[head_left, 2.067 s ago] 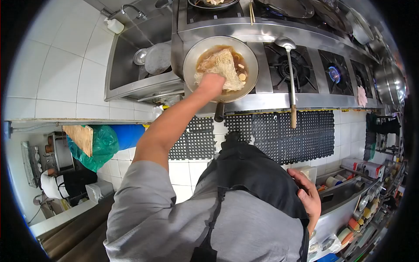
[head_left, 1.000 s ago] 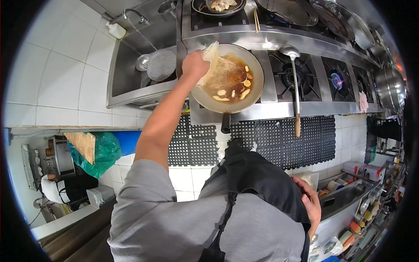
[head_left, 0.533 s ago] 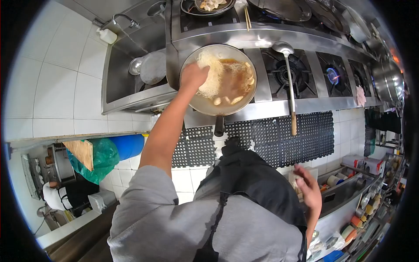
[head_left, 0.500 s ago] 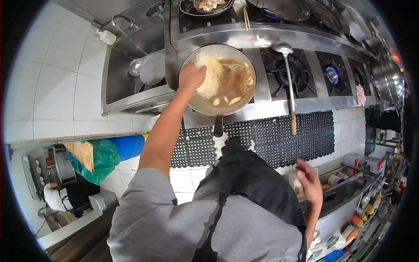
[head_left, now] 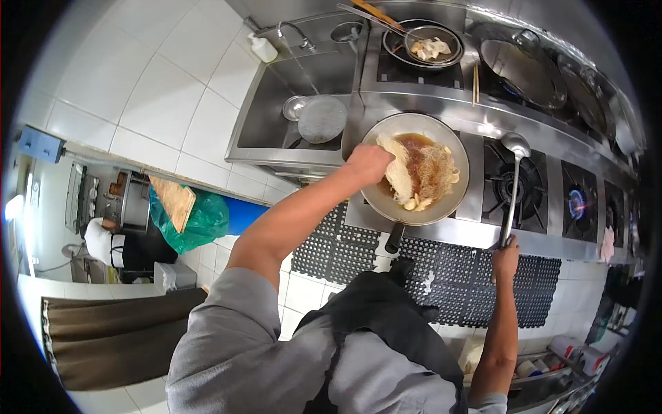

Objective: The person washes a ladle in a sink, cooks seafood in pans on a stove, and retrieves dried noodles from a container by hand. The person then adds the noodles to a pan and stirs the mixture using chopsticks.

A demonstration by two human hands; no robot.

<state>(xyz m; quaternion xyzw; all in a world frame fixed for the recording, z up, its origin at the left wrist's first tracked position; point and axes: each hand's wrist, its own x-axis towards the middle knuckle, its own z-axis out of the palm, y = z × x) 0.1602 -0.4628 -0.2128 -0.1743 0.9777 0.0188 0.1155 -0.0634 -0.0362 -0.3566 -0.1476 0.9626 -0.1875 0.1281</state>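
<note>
My left hand (head_left: pixel 372 164) is closed on a pale cake of thin noodles (head_left: pixel 398 178), tilted over the left side of a wide frying pan (head_left: pixel 449 199). In the pan lies brown broth (head_left: pixel 412 143) with looser noodles (head_left: pixel 434 164) and pale chunks (head_left: pixel 418 203) around the edge. The pan's black handle (head_left: pixel 395 237) points toward me. On the right, my right hand (head_left: pixel 505 261) is wrapped round the handle of a long metal ladle (head_left: pixel 514 186). Its bowl rests near the back of the neighbouring burner (head_left: pixel 527 183).
Water runs from a tap (head_left: pixel 293 34) into the sink at left, which holds a round pan (head_left: pixel 322 119). A strainer of pale pieces (head_left: pixel 431 48) and chopsticks (head_left: pixel 476 84) are at the back. A blue flame (head_left: pixel 578 203) burns at right. Another person (head_left: pixel 103 241) stands far left.
My right hand has come up from low on the right and taken hold of the ladle. My left hand has raised and tilted the noodle cake. The view has shifted.
</note>
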